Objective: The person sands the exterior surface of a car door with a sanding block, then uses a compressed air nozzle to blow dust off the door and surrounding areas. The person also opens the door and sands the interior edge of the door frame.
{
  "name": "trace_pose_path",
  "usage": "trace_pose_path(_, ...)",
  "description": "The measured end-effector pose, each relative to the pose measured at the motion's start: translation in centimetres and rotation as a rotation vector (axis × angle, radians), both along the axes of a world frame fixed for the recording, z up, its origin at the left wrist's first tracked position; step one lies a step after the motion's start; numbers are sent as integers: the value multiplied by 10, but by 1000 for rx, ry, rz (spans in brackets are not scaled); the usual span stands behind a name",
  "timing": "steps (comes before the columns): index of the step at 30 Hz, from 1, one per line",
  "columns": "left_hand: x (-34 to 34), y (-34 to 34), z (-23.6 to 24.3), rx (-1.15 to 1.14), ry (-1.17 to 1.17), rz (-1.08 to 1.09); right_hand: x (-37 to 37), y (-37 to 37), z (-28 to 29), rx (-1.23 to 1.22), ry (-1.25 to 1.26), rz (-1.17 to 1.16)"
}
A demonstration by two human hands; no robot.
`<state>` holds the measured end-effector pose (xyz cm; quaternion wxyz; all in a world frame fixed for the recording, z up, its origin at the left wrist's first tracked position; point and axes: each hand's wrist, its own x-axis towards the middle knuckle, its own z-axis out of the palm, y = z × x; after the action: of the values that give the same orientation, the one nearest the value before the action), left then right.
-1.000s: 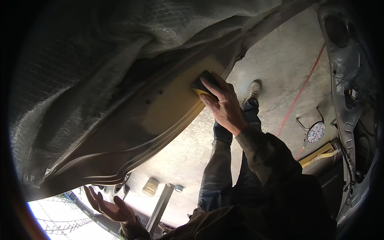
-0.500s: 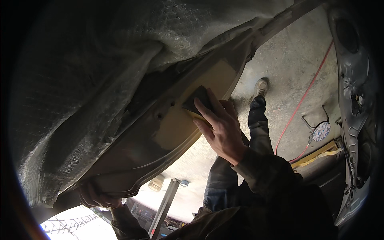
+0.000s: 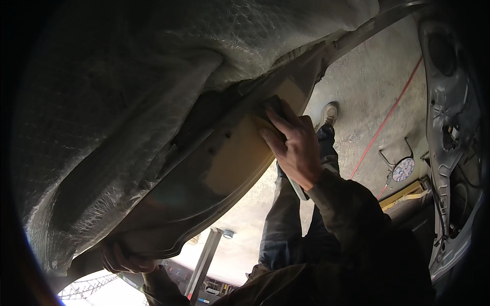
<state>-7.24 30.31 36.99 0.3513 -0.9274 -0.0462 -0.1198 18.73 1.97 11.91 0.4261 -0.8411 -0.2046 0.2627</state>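
A long dark car body panel (image 3: 168,204) runs diagonally from lower left to upper right, with a smooth tan patch (image 3: 232,163) of what looks like body filler on it. My right hand (image 3: 296,145) presses a dark sanding block (image 3: 273,107) flat against the upper part of that patch. Its fingers are closed over the block and hide much of it. At the panel's lower-left end, my left hand (image 3: 127,260) is wrapped round the edge, the fingertips partly in shadow. Two small holes show in the panel beside the patch.
Crumpled translucent plastic sheeting (image 3: 138,112) covers the upper left. A red hose (image 3: 388,120) crosses the concrete floor near a round patterned stool seat (image 3: 403,169). A bare metal car door (image 3: 444,127) stands at the right. Below the panel rises a grey metal post (image 3: 204,262).
My right hand has slid the sanding block up and to the right along the tan patch. My left hand keeps its place on the panel edge. The view has shifted slightly.
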Motion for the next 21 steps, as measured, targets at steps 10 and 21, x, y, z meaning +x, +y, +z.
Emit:
trace_pose_path(10, 6, -1, -3, 35, 31, -44, -3, 5, 10, 15, -58, 56)
trace_pose_path(21, -15, 10, 5, -55, 39, 26, 12, 5, -2, -40, 172, -68)
